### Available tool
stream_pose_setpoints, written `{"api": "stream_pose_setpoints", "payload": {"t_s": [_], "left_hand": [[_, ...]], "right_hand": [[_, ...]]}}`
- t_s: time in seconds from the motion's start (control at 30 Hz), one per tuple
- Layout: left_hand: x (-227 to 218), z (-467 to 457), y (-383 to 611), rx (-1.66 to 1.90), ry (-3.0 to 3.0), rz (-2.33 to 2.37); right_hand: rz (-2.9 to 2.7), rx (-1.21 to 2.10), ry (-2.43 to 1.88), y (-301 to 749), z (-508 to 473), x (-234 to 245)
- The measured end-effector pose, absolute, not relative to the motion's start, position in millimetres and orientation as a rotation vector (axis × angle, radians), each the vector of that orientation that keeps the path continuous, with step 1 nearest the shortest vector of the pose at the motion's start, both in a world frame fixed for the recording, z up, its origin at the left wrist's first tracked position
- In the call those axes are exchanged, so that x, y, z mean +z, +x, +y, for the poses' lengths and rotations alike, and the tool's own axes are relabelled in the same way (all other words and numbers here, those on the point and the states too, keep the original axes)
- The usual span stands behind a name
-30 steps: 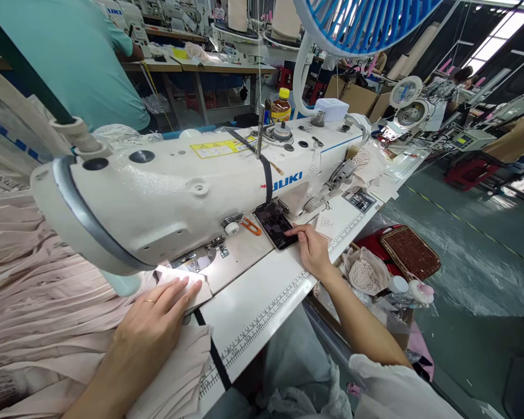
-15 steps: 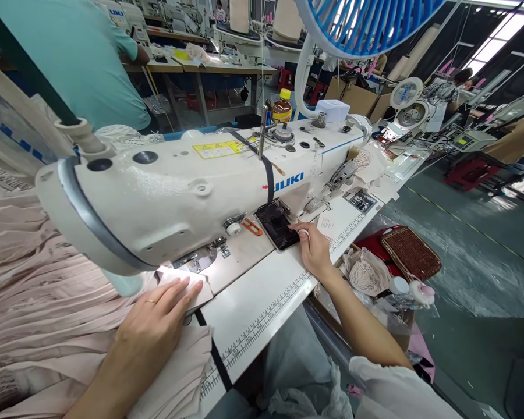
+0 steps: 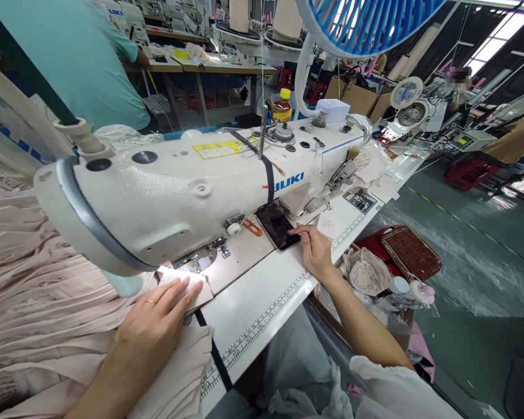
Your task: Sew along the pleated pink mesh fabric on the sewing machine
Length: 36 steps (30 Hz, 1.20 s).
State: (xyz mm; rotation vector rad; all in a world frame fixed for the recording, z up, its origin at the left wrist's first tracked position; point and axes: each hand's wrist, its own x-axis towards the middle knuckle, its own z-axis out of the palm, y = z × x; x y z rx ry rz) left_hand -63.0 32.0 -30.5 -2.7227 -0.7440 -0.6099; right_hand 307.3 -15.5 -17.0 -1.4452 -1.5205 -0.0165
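My left hand (image 3: 152, 326) lies flat, fingers stretched, on pale pink pleated fabric (image 3: 35, 291) just in front of the needle area of a white JUKI sewing machine (image 3: 192, 180). A ring shows on one finger. My right hand (image 3: 315, 251) rests on the white machine table (image 3: 262, 297), its forefinger extended and touching the lower edge of a dark phone (image 3: 277, 224) that leans against the machine's base. Orange thread snips (image 3: 251, 226) lie left of the phone.
A person in a teal shirt (image 3: 78, 58) stands behind the machine at upper left. A blue fan (image 3: 367, 23) hangs overhead. A brown bottle (image 3: 281, 106) stands behind the machine. A woven mat (image 3: 410, 251) and fabric scraps sit at right; more sewing stations beyond.
My right hand's fingers shifted slightly along the phone's lower edge, curling then stretching out again. The left hand has stayed flat on the fabric.
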Motion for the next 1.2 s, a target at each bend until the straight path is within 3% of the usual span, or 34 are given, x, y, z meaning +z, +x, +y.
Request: {"api": "stream_pose_setpoints", "payload": {"t_s": [0.23, 0.47, 0.8, 1.03, 1.2], "left_hand": [[-29.6, 31.2, -62.6, -0.612, -2.719, -0.746], [-28.8, 29.8, -60.9, -0.635, -2.749, -0.795], [-31.5, 30.6, -68.4, -0.582, -2.822, -0.865], [-30.4, 30.0, -62.0, -0.669, -2.788, -0.622], [-25.7, 12.2, -50.8, -0.560, -2.565, -0.700]], "right_hand": [[-1.526, -0.053, -1.495, 303.9, -14.4, -16.5], [-1.305, -0.532, -1.933, 329.3, -25.3, -4.3], [-1.716, -0.033, -2.280, 375.6, -40.0, 39.3], [-1.776, -0.049, -2.403, 367.7, -37.0, 51.0], [-1.743, -0.085, -2.326, 380.4, -34.7, 46.2]]}}
